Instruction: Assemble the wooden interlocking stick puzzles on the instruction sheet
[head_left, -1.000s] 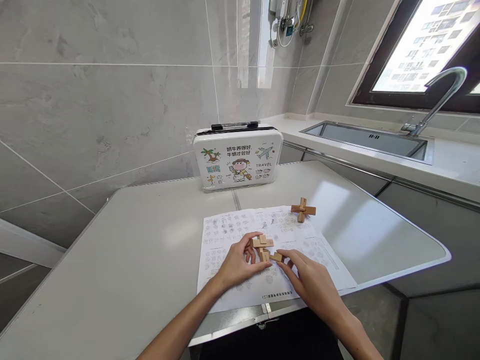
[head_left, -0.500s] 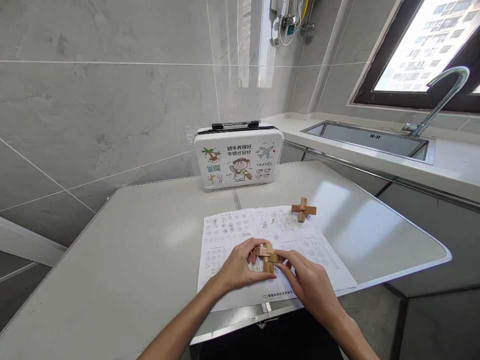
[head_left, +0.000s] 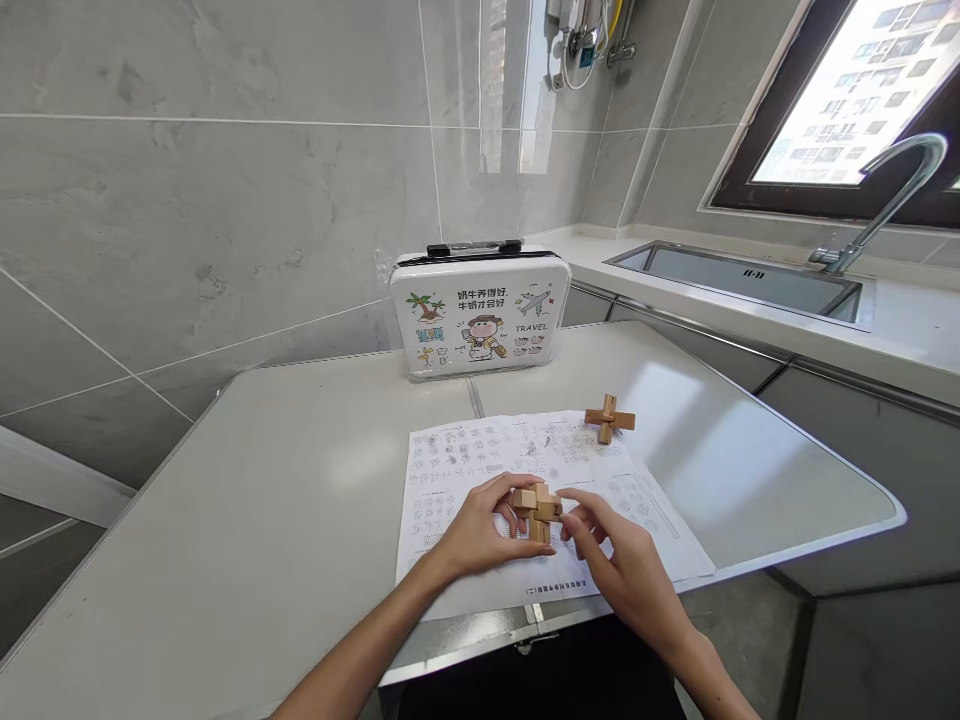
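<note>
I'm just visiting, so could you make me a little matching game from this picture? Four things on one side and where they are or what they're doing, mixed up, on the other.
Things:
1. Case
2. Wooden cross
3. Tap
4. Left hand

Places and states:
A. Beside the sink
B. Holding the joined blocks
C. Standing on the table, near the wall
D. Lying at the far right corner of the paper

Right pairs: 1-C, 2-D, 3-A, 4-B
</note>
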